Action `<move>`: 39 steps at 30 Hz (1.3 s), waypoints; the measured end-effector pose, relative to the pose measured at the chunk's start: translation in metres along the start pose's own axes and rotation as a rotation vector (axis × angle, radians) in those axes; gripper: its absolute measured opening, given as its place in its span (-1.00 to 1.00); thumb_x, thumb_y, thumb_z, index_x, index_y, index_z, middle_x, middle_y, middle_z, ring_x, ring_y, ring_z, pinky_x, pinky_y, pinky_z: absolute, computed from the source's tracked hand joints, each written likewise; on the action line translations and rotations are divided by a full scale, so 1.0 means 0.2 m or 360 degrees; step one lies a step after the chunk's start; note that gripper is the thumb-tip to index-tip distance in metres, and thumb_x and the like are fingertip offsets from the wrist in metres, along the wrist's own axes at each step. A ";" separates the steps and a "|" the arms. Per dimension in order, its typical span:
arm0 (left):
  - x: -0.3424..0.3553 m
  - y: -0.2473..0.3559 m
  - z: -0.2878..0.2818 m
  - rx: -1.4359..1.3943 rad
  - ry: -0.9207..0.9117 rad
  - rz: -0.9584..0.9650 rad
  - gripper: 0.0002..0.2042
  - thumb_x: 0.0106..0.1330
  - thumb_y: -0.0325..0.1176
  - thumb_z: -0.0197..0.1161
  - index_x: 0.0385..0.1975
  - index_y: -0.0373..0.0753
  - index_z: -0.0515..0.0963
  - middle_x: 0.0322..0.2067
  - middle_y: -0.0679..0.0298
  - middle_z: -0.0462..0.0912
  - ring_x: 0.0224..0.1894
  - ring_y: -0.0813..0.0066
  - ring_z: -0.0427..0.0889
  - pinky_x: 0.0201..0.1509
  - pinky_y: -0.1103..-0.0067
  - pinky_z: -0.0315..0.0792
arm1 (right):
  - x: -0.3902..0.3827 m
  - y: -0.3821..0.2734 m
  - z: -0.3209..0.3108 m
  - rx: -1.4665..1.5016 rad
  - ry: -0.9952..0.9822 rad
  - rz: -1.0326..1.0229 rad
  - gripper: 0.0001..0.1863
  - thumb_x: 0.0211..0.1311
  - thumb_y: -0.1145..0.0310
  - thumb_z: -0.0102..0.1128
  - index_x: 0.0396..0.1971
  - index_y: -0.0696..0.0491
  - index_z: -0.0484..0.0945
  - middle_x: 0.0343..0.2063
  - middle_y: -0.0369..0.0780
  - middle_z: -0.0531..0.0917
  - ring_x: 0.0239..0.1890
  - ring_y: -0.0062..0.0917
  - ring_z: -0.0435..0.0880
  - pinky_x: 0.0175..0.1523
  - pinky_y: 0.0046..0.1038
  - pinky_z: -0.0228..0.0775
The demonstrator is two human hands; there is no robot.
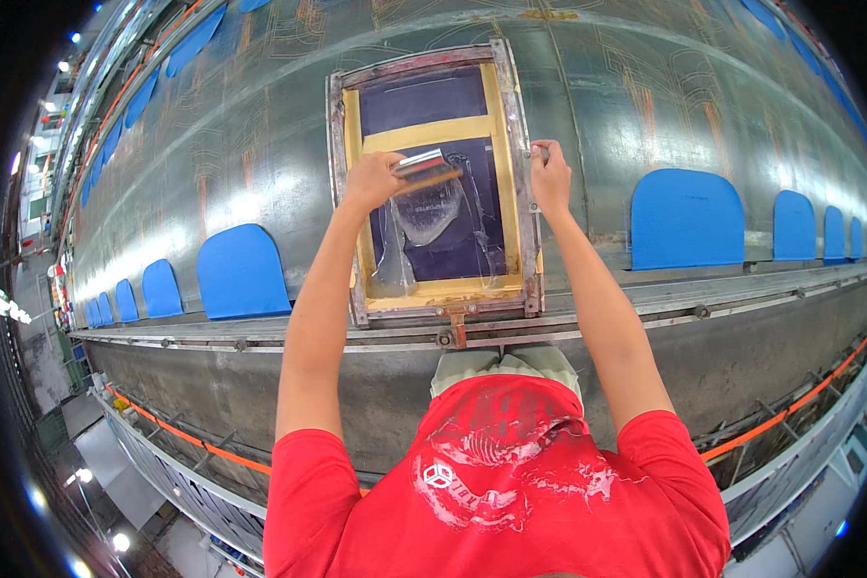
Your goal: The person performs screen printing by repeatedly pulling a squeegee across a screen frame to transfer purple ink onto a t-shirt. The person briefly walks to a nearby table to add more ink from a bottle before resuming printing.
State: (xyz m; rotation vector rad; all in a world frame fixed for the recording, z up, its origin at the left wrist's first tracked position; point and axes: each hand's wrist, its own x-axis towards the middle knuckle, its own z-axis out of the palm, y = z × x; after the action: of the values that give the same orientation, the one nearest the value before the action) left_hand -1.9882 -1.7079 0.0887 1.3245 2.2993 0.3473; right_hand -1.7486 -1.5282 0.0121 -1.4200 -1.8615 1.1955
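A screen printing frame (335, 144) lies flat on the long metal table in front of me, its dark mesh bordered with yellowish tape. My left hand (371, 180) is closed round the end of a squeegee (424, 166) with a metal upper edge and a brownish lower strip. The squeegee sits over the middle of the mesh. Clear, glossy ink (426, 214) is smeared on the mesh below it, with streaks down both sides. My right hand (550, 177) is at the frame's right rail, fingers curled; whether it grips the rail is hard to see.
Blue rounded fabric pieces (689, 220) lie in a row along the near side of the table (588, 58), left and right of the frame. A metal rail (636, 301) with bolts runs along the table's near edge. Orange tubes (202, 443) run along the structures lower down.
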 end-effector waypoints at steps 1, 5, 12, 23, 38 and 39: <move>-0.01 0.00 0.05 0.0087 0.0247 0.0062 -0.81 0.02 -0.40 0.31 -0.34 -0.23 0.68 -0.37 0.28 0.75 -0.32 0.21 0.69 -0.20 0.35 0.48 | 0.00 0.00 0.02 0.0025 0.0011 -0.0034 -0.79 0.37 0.25 0.06 -0.16 0.03 0.55 -0.68 -0.13 0.57 -0.56 -0.23 0.59 -0.30 -0.22 0.36; -0.23 0.11 0.32 0.0453 0.0770 0.0217 -0.81 0.09 -0.46 0.28 -0.31 -0.09 0.71 -0.27 0.42 0.75 -0.21 0.36 0.64 -0.16 0.40 0.38 | 0.01 0.01 0.02 0.0064 0.0007 -0.0003 -0.78 0.36 0.25 0.07 -0.15 0.04 0.56 -0.68 -0.14 0.57 -0.57 -0.24 0.57 -0.30 -0.23 0.36; -0.54 0.14 0.46 0.0270 0.0750 0.0356 -0.73 0.06 -0.51 0.26 -0.27 0.01 0.71 -0.20 0.47 0.73 -0.16 0.47 0.60 -0.17 0.41 0.31 | 0.03 0.02 0.00 0.0009 0.0033 0.0014 -0.77 0.36 0.22 0.07 -0.15 0.04 0.56 -0.57 -0.10 0.62 -0.46 -0.25 0.62 -0.25 -0.21 0.38; -0.26 0.15 0.38 0.0371 0.0695 0.0268 -0.76 0.08 -0.55 0.20 -0.34 -0.02 0.71 -0.32 0.40 0.72 -0.23 0.35 0.61 -0.17 0.37 0.32 | 0.05 0.10 0.03 0.0075 0.0036 -0.0071 -0.76 0.35 0.21 0.10 -0.16 0.03 0.58 -0.52 -0.07 0.64 -0.42 -0.20 0.63 -0.21 -0.21 0.40; -1.01 -0.10 0.37 0.0157 0.0862 0.0354 -0.63 -0.02 -0.46 0.31 -0.14 -0.04 0.65 -0.09 0.49 0.68 -0.09 0.44 0.58 -0.15 0.41 0.30 | -0.16 -0.43 0.22 -0.0041 0.0103 -0.0150 -0.75 0.34 0.23 0.11 -0.15 0.04 0.63 -0.26 -0.07 0.70 -0.18 -0.24 0.67 -0.03 -0.28 0.43; -1.04 -0.16 0.32 0.0159 0.0857 0.0331 -0.61 -0.04 -0.47 0.31 -0.12 -0.04 0.65 -0.08 0.49 0.68 -0.08 0.44 0.58 -0.15 0.41 0.30 | -0.20 -0.45 0.34 -0.0022 0.0116 -0.0251 -0.75 0.34 0.23 0.10 -0.15 0.05 0.62 -0.28 -0.07 0.70 -0.21 -0.26 0.67 -0.05 -0.29 0.43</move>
State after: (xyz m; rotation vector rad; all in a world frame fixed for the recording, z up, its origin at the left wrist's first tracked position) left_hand -1.8904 -1.9036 0.0740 1.6886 2.6353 0.7445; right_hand -1.8346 -1.5948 0.0607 -1.2805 -1.8961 1.0424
